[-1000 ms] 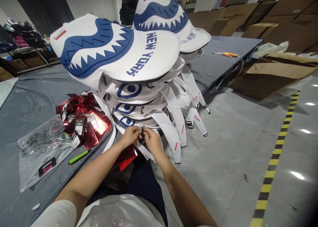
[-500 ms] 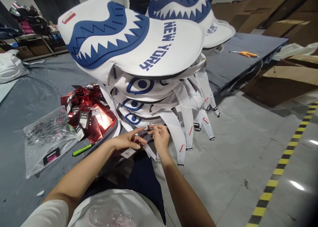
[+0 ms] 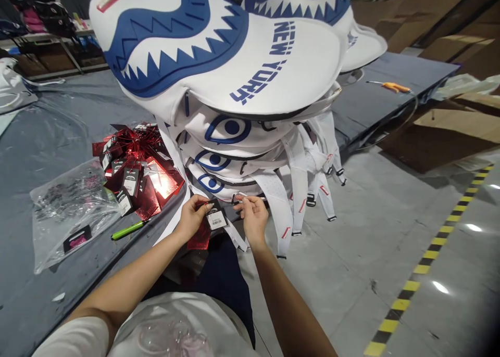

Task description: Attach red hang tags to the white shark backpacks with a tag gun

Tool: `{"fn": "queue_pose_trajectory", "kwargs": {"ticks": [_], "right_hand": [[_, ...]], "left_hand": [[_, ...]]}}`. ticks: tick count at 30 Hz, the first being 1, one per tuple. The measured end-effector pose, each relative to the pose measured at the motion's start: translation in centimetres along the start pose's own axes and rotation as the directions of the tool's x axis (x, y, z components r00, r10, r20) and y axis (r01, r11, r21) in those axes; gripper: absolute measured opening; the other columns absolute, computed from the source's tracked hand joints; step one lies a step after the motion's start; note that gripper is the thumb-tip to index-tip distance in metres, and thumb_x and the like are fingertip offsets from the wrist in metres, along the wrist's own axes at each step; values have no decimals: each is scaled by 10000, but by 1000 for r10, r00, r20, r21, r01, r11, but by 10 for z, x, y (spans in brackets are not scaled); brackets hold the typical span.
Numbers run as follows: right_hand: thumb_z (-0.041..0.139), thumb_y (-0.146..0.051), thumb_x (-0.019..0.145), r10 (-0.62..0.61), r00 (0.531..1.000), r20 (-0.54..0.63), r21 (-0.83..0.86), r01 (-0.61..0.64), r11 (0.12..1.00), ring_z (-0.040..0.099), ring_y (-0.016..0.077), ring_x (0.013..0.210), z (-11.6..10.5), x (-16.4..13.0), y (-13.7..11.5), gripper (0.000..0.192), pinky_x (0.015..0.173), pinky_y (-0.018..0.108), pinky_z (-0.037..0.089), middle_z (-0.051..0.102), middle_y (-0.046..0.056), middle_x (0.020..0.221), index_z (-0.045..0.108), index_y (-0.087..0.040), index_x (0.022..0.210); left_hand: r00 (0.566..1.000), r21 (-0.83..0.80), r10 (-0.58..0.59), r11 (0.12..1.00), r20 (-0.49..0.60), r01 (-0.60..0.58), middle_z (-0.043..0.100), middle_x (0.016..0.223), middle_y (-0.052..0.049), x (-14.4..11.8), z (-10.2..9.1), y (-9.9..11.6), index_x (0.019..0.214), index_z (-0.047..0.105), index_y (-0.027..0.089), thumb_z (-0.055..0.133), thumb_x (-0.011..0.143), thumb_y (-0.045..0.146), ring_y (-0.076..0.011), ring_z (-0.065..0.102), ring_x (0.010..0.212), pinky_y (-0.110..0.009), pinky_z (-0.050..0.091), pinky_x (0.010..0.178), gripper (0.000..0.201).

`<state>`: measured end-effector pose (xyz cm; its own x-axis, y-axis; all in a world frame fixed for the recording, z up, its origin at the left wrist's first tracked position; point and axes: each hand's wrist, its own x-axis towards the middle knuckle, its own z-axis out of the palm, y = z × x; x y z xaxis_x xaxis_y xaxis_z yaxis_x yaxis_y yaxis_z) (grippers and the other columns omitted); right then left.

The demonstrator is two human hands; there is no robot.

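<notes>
A stack of white backpacks with blue shark mouths and eyes stands in front of me, straps hanging off its right side. At the foot of the stack, my left hand pinches a black hang tag with a white barcode label. Red foil card hangs below that hand. To the right, my right hand has its thumb and finger pressed together beside the lowest bag's edge, near a small dark loop. What lies between those fingertips is too small to name.
Left of the stack lies a pile of red foil tags. A clear plastic bag and a green pen are near it on the grey-covered table. An orange-handled tool lies farther right; cardboard boxes stand beyond.
My left hand has drawn back left from the right fingertips and now pinches the hang tag, which faces up with red foil showing. My right hand stays nearly in place. The view has shifted slightly.
</notes>
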<state>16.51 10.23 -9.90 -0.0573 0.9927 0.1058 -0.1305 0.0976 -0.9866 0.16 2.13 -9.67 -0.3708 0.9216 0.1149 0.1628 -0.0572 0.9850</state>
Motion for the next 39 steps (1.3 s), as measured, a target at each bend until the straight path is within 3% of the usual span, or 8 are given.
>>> {"fn": "queue_pose_trajectory", "kwargs": {"ticks": [5,10,15,20,27,29,34,39], "right_hand": [[563,-394,910,-60,995,80,-42,63,997,656,134,662,-1,1,-2,198,548,239,418,728,56,965,567,-198,885],[606,-369,889,-130,971,199,-112,155,982,601,151,627,-3,7,-4,158,719,312,474,660,-18,677,664,-223,865],[588,-391,893,-103,943,316,-109,144,984,593,167,638,-5,11,-5,202,777,353,489,645,-7,664,709,-229,894],[570,-467,884,64,901,429,-81,-32,996,585,150,629,-14,22,-6,306,549,272,440,675,33,755,704,-202,957],[699,-398,769,228,745,627,-156,-167,974,594,138,662,-19,39,-28,243,653,273,485,651,7,711,691,-180,876],[674,-362,773,242,724,646,-230,-117,966,580,140,660,-17,38,-34,198,652,273,468,636,-4,703,667,-186,863],[562,-311,829,210,743,636,-408,92,908,495,131,599,-14,32,-37,146,564,255,371,595,-8,685,642,-197,786],[530,-214,863,148,733,664,-476,262,839,523,140,659,-15,30,-38,128,637,266,378,624,-2,740,650,-199,820]], "left_hand": [[973,161,224,960,53,-230,677,1101,-88,1,3,7,1020,737,219,622,907,286,-203,619,1044,-366,489,947,175],[908,452,399,791,128,-411,664,1277,-96,12,2,18,1071,747,259,610,870,142,-281,550,1184,-531,367,1065,270],[939,229,285,917,190,-325,746,1007,-82,23,7,17,1058,735,215,593,938,291,-209,666,937,-361,504,863,201],[966,118,155,976,208,-182,733,800,-65,32,15,7,1074,657,120,535,969,487,-122,609,560,-222,461,524,401],[935,190,110,965,337,-182,722,897,-54,30,8,12,928,742,162,597,940,305,-148,664,842,-251,491,796,204],[932,244,102,950,348,-195,711,886,-46,29,8,14,925,745,170,590,937,250,-143,646,830,-248,469,788,175],[926,352,79,910,369,-218,703,914,-47,28,9,17,970,735,173,555,952,197,-152,627,859,-252,444,793,182],[915,431,44,872,401,-230,694,937,-46,26,10,23,978,722,175,538,957,189,-160,618,889,-253,435,807,185]]}}
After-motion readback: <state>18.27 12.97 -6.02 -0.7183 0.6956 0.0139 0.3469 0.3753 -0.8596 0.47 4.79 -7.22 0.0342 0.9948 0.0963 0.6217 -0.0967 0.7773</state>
